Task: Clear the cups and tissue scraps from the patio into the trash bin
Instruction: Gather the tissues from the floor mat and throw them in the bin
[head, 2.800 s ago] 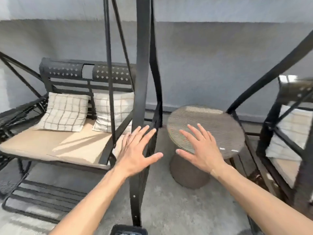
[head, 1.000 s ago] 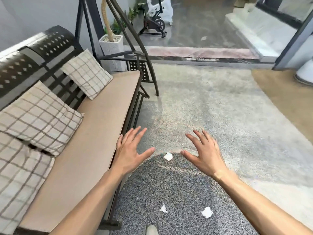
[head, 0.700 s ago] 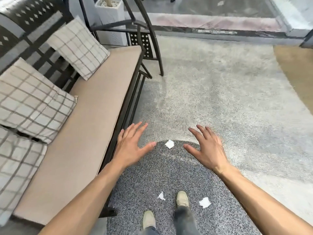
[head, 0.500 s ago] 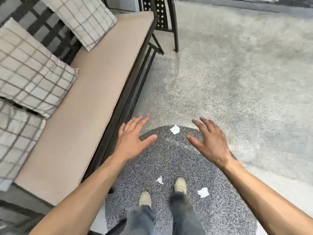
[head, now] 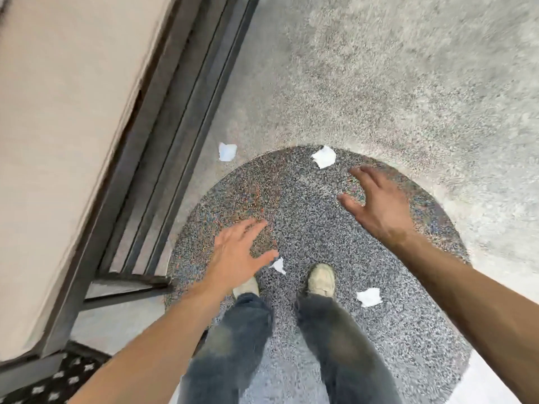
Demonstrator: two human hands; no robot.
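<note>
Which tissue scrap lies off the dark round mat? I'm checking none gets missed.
The tissue scrap beside the bench frame; it lies on the pale floor, while the other three scraps sit on the mat.

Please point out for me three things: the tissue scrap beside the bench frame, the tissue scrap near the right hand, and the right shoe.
Tissue scrap beside the bench frame (head: 227, 151), head view, its middle.
Tissue scrap near the right hand (head: 323, 156), head view, its middle.
Right shoe (head: 321, 279), head view, its toe top.

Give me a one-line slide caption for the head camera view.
Both open hands, left hand and right hand, reach down toward four tissue scraps around a round dark mat.
</note>
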